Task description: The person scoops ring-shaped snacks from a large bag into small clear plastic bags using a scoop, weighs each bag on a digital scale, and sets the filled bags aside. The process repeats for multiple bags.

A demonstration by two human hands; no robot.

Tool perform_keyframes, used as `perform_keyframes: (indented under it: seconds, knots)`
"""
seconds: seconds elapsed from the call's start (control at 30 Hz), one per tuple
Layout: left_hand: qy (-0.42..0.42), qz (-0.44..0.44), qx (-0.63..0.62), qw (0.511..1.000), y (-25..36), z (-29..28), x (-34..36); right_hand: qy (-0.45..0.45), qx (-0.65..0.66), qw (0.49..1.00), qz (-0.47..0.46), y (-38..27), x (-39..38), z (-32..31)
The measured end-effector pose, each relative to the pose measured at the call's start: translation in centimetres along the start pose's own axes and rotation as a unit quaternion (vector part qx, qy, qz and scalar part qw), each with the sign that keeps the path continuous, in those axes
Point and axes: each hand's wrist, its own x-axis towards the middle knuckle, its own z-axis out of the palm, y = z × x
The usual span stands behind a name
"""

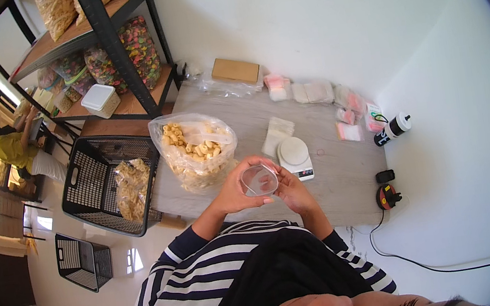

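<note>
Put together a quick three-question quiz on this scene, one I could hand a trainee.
1. True or false: the left hand and right hand both touch the clear cup.
2. Which thing is left of the white scale?
A) the bottle
B) the open bag of tube-shaped snacks
C) the black-and-red device
3. Fill in: the crate holding bagged snacks is coloured ___.

Key: 1. True; 2. B; 3. black.

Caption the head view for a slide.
Left hand and right hand hold a clear cup near a filled bag and scale.
</note>
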Motion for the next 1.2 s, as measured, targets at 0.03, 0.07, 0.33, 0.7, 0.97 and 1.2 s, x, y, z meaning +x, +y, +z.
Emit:
perform_keyframes:
  seconds: [0.03,0.07,0.33,0.7,0.97,1.2]
  knots:
    - [0.008,0.006,0.009,1.0,0.0,0.1,-0.3,-0.002,0.019,1.0,-0.003,1.0,0.2,0.0]
    - [0.012,0.012,0.015,1.0,-0.1,0.2,-0.4,0.0,0.038,0.999,-0.008,2.0,0.4,-0.2]
    - [0.037,-0.003,0.189,0.981,-0.7,0.6,-1.7,0.036,-0.211,0.965,-0.149,1.0,1.1,-0.5]
    - [0.025,-0.002,0.223,0.975,-0.5,1.4,-2.0,0.013,-0.375,0.873,-0.311,-3.4,-0.9,2.6]
    - [0.058,-0.047,0.183,0.98,0.7,-0.1,-3.6,-0.025,-0.356,0.865,-0.353,-4.7,0.7,3.3]
    - [0.206,0.094,0.218,0.949,6.7,-3.6,-7.7,0.049,-0.434,0.845,-0.31,-7.4,5.9,5.1]
